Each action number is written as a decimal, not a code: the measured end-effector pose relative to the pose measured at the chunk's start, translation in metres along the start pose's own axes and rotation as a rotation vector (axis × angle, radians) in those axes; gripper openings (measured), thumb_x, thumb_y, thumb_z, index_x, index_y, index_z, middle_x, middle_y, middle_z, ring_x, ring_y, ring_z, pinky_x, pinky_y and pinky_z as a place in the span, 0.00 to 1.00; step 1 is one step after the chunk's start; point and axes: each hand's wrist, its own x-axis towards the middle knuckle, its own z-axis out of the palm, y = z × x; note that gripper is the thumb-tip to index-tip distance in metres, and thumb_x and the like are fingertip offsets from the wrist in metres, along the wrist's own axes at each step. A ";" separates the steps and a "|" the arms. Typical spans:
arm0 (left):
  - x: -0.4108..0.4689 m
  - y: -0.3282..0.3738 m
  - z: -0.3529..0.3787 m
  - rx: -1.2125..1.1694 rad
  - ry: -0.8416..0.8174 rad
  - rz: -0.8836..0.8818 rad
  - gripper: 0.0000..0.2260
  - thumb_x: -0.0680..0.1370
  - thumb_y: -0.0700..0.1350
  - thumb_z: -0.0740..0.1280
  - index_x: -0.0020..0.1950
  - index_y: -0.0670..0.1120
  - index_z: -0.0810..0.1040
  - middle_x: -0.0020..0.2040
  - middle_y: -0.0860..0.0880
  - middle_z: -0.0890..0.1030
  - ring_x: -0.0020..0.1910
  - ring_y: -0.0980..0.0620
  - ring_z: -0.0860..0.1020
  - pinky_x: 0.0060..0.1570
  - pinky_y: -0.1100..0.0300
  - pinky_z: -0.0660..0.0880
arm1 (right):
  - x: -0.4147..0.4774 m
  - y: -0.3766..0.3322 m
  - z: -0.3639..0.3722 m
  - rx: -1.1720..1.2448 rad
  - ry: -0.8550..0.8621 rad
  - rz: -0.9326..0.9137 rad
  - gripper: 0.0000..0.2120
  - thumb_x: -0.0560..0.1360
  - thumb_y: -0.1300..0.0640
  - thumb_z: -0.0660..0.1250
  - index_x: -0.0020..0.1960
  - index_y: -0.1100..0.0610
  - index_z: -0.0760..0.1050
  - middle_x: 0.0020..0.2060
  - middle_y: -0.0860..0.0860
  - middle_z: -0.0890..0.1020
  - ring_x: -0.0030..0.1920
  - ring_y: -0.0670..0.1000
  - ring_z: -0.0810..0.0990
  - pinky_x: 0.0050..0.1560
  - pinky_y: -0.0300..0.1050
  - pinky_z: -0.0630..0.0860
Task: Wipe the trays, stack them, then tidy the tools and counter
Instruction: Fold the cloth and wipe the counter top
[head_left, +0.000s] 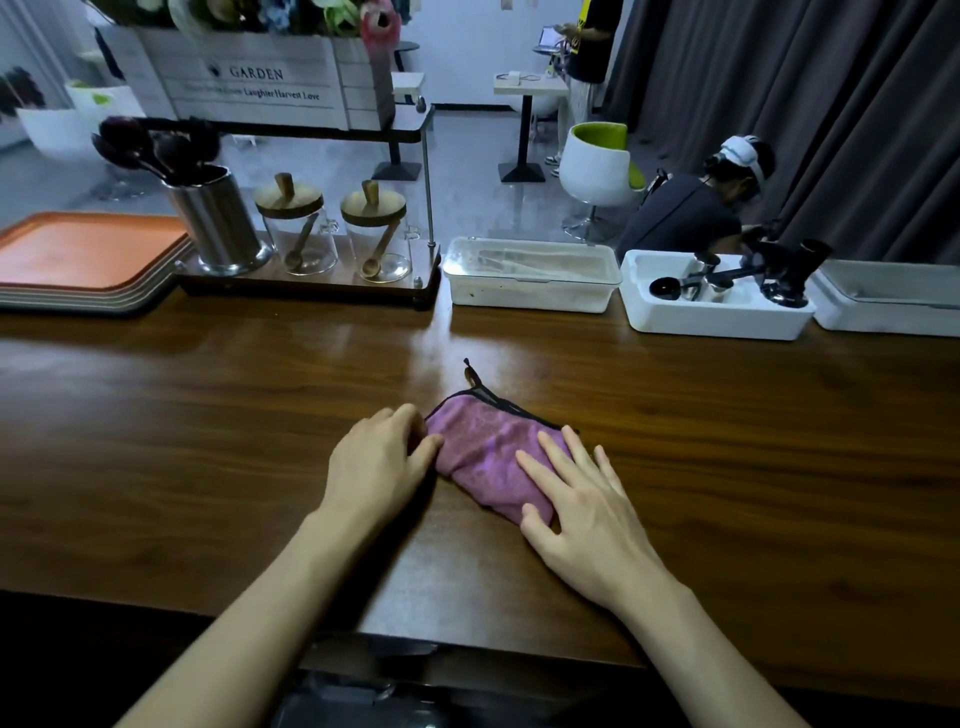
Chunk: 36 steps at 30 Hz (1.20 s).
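Here the folded cloth (483, 452) lies on the bench (208, 415), long axis slanting near-right to far-left. The left grip (379, 462) pinches its left edge; the right grip (587, 509) presses flat, fingers straight.

Your right hand (587, 514) hides the near right part of the purple cloth (483, 447); the fingertips of your left hand (374, 462) curl out of sight at its left edge. The stacked orange trays (88, 254) at the far left corner of the counter (208, 415) run off the picture's edge. What lies in the lidded box (532, 275) is blurred.
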 end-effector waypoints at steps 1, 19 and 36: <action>-0.001 0.001 0.001 0.003 0.013 -0.026 0.10 0.78 0.58 0.67 0.45 0.52 0.75 0.44 0.51 0.78 0.45 0.45 0.77 0.42 0.51 0.73 | 0.000 -0.003 0.001 0.006 -0.007 0.000 0.29 0.80 0.42 0.55 0.81 0.42 0.56 0.81 0.44 0.51 0.80 0.45 0.39 0.79 0.49 0.37; 0.006 0.006 0.002 0.008 0.151 0.174 0.11 0.75 0.41 0.69 0.57 0.49 0.80 0.50 0.48 0.77 0.44 0.42 0.74 0.41 0.47 0.74 | -0.001 -0.018 -0.005 -0.113 -0.018 0.088 0.32 0.78 0.30 0.50 0.79 0.40 0.58 0.80 0.46 0.59 0.80 0.49 0.52 0.80 0.55 0.41; 0.019 0.018 0.013 -0.054 -0.306 0.368 0.26 0.79 0.47 0.58 0.77 0.60 0.68 0.83 0.50 0.55 0.83 0.45 0.47 0.78 0.39 0.47 | -0.022 -0.023 -0.016 -0.019 0.005 -0.054 0.25 0.77 0.32 0.56 0.69 0.40 0.74 0.60 0.37 0.75 0.59 0.45 0.70 0.59 0.42 0.69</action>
